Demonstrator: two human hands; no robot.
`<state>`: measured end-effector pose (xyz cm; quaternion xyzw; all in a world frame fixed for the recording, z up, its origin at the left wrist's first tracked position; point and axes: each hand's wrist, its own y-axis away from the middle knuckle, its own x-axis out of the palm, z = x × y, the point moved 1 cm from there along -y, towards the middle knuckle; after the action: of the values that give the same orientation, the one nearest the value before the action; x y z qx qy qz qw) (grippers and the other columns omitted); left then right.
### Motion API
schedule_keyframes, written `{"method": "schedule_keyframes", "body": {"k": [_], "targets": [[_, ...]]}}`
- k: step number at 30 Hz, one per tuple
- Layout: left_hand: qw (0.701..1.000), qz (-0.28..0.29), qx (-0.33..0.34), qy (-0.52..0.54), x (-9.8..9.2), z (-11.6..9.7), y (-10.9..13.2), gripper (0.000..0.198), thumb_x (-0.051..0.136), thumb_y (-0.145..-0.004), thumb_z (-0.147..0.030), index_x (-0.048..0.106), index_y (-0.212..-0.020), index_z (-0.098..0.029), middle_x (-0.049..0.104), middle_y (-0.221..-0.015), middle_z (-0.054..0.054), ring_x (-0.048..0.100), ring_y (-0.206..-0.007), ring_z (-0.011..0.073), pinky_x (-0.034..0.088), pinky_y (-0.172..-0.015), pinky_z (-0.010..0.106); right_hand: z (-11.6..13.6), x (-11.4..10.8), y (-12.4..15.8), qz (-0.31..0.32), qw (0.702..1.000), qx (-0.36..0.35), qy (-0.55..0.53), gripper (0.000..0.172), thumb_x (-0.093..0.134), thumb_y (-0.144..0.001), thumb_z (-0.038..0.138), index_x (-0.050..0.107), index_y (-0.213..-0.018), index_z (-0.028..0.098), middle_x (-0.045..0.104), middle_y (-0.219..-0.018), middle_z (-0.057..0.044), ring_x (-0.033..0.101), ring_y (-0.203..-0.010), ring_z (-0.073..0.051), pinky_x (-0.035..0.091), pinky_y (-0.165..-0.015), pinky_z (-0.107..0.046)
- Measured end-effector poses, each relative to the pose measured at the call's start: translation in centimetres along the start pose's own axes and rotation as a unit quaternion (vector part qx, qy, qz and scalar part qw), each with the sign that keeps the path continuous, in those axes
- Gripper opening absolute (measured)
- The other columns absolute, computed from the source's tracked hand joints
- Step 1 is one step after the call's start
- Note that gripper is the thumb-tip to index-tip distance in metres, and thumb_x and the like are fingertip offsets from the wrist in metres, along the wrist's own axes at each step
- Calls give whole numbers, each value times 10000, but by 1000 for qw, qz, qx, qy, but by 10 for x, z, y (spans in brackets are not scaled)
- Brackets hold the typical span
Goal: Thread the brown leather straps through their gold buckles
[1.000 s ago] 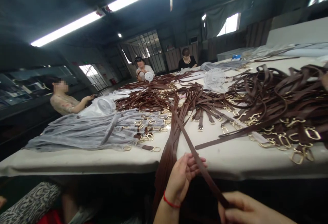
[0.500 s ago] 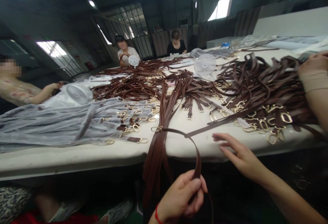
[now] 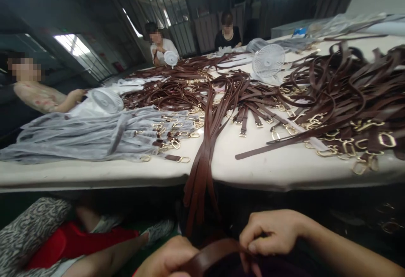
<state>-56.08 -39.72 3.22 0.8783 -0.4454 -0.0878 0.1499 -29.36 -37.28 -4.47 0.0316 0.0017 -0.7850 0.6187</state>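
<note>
A brown leather strap [image 3: 218, 252] bends in an arc between my two hands, low in the view and below the table edge. My left hand [image 3: 171, 256] is closed around one part of it, partly cut off by the bottom of the picture. The fingers of my right hand [image 3: 268, 232] pinch the strap farther along, at the right. Just beyond them, a bundle of brown straps [image 3: 202, 171] hangs over the table's front edge. Another strap [image 3: 253, 152] lies on the cloth with its rounded end toward me.
Plastic-wrapped straps with gold clasps [image 3: 79, 137] cover the table's left side. Brown straps with gold buckles [image 3: 348, 95] are heaped at right. White fans [image 3: 268, 61] stand among the piles. A co-worker [image 3: 41, 87] sits at left; two more people sit at the far side.
My left hand has drawn the strap off the table and down toward me. My right hand has come down from above the table edge and closed on the strap. The view has shifted.
</note>
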Motion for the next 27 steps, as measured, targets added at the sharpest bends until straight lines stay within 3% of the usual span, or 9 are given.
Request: {"method": "schedule_keyframes", "body": {"k": [4,6,12,16,19,22,24,25,27], "targets": [[965,-252,-6,68,-22,18,27,450,595,-774,-595,540,-627,-173,374,-474,-13,275,-401,76,169,-424,226,-32,-4,26,-76,981,89,-156,452,441,-951,492,678,-918,108,615,-677,-36,519,-573,-119,396,-557,-209],[942,-320,-22,96,-33,25,35,391,649,-761,-543,546,-697,-172,363,-464,-43,221,-392,53,139,-422,202,-39,-11,40,-136,963,115,-201,410,552,-899,502,651,-862,106,587,-668,-25,508,-555,-109,375,-533,-202],[904,-419,-83,-2,-50,39,28,299,680,-782,-416,577,-939,-183,456,-580,-50,361,-496,77,295,-475,179,-26,-30,43,-277,938,81,-191,356,539,-924,471,591,-905,119,602,-680,-21,527,-560,-107,396,-561,-215],[890,-424,-121,-114,-47,41,27,343,685,-758,-455,598,-960,-192,567,-694,-13,477,-589,122,376,-517,205,-22,-37,24,-268,943,59,-189,379,467,-956,471,588,-1028,119,617,-761,-31,560,-602,-117,426,-625,-245],[881,-422,-135,-165,-47,43,31,352,648,-776,-483,612,-981,-200,637,-859,29,579,-761,193,471,-662,266,-26,-37,18,-284,939,58,-182,311,543,-926,436,573,-1009,137,598,-781,-13,540,-636,-108,419,-640,-232],[813,-510,-123,-252,-46,47,25,370,581,-818,-497,598,-1028,-193,628,-983,57,592,-885,230,485,-816,336,-27,-35,17,-299,942,46,-145,295,552,-922,408,558,-1056,146,580,-828,-17,543,-703,-125,434,-691,-251],[753,-576,-93,-305,-35,50,11,327,527,-862,-473,594,-1002,-184,610,-988,70,579,-914,232,464,-869,353,-24,-34,14,-310,942,37,-123,283,542,-926,395,552,-1075,154,574,-863,-23,545,-733,-133,439,-717,-262],[741,-591,-73,-309,-24,51,2,298,498,-887,-452,596,-965,-181,605,-964,72,574,-907,225,456,-873,347,-21,-33,11,-318,940,35,-116,271,536,-929,391,550,-1073,161,572,-868,-23,543,-736,-135,439,-721,-263],[784,-565,-29,-255,6,52,-20,294,433,-933,-410,605,-883,-178,604,-895,65,572,-861,199,453,-844,312,-14,-30,3,-331,937,41,-106,236,525,-933,390,547,-1040,180,566,-839,-14,533,-718,-134,440,-705,-256]]}}
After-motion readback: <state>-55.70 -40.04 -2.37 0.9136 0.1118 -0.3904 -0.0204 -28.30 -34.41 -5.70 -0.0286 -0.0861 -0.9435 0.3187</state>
